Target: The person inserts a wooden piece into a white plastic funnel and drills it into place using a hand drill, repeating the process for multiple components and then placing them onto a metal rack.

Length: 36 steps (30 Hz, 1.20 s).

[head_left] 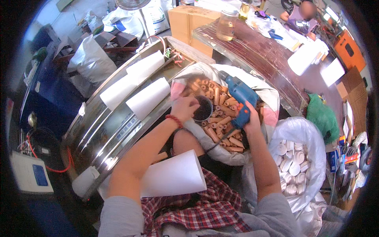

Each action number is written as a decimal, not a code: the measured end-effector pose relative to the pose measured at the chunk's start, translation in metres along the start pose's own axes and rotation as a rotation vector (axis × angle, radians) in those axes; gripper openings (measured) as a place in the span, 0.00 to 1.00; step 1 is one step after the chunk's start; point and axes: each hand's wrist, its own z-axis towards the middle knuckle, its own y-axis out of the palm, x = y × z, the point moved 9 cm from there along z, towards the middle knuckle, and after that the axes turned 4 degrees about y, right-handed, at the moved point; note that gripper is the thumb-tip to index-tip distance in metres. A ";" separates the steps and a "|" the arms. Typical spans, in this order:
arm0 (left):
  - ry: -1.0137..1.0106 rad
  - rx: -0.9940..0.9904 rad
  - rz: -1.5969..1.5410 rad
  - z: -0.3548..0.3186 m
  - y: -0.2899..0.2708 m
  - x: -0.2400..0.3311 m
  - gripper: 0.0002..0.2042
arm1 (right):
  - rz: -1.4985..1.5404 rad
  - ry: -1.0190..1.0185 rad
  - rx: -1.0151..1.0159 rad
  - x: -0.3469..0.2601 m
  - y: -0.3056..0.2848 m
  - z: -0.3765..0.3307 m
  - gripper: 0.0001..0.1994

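Note:
My right hand (252, 115) grips a blue power drill (241, 90) by its handle, the drill's nose tilted up to the left. Below it an open sack (272, 98) is filled with short brown cylindrical pieces (215, 128), some showing holes in their ends. A round cup with dark contents (203, 110) rests among these pieces. My left hand (185, 108) is at the cup's left rim, fingers bent and pinched together; what they hold, if anything, is too small to make out. A white tube (177, 175) lies across my lap under my left forearm.
Left stands a metal-lined trough (114, 138) carrying white tubes (148, 96). A plastic bag of white round caps (294, 166) is at right. Behind are a dark wooden table (260, 59) with a jar (226, 25), a cardboard box (193, 29) and another person (302, 21).

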 end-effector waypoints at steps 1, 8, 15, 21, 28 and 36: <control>0.022 0.064 -0.089 -0.017 -0.021 0.005 0.09 | -0.087 0.013 0.006 -0.006 0.005 -0.021 0.16; -0.289 0.174 -0.506 -0.165 -0.120 -0.081 0.09 | -0.409 0.157 -0.100 0.016 0.007 -0.128 0.18; -0.400 0.357 -0.842 -0.291 -0.143 -0.141 0.07 | -0.531 0.462 -0.251 0.118 0.035 -0.183 0.23; -0.435 0.430 -0.864 -0.308 -0.136 -0.178 0.12 | -0.585 0.583 -0.241 0.163 0.013 -0.172 0.24; -0.386 0.476 -0.870 -0.297 -0.138 -0.183 0.12 | -0.522 0.617 -0.268 0.165 0.013 -0.162 0.27; -0.342 0.409 -0.827 -0.282 -0.137 -0.168 0.13 | -0.553 0.613 -0.226 0.160 0.018 -0.162 0.28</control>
